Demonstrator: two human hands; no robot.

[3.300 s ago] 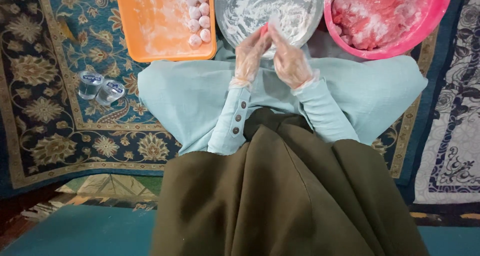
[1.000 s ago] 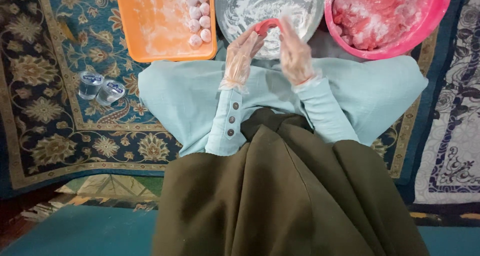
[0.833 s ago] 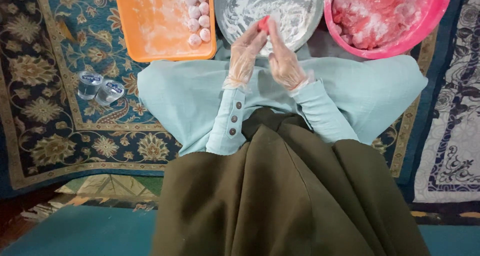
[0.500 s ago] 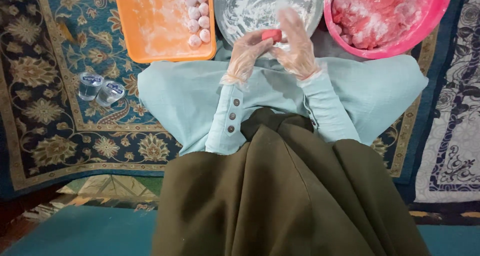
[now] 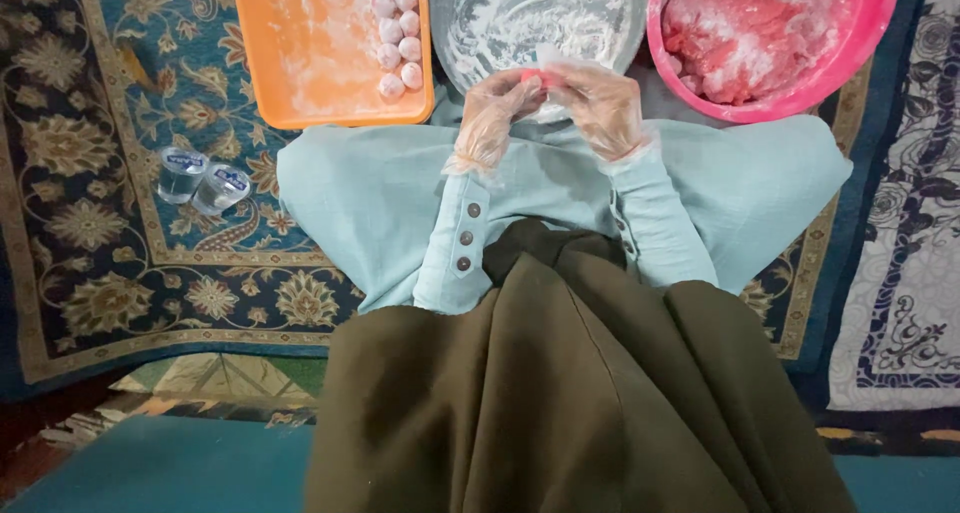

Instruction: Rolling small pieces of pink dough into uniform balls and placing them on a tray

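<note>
Hands lowered, cupping pink lump

Two sealed water cups on patterned carpet (left side).

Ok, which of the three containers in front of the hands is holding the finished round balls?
The flat orange tray on the left: pale floured balls line its right edge. The metal bowl holds only flour; the pink bowl holds loose pink mixture.

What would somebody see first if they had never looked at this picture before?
Probably the big round pink plastic bowl of red-pink chunks dusted with white powder, at top right. Next, the flat orange plastic tray at top left with a row of small powdered balls. In the middle, the gloved left hand and right hand pinch a small pink lump over a floury glass bowl.
</note>
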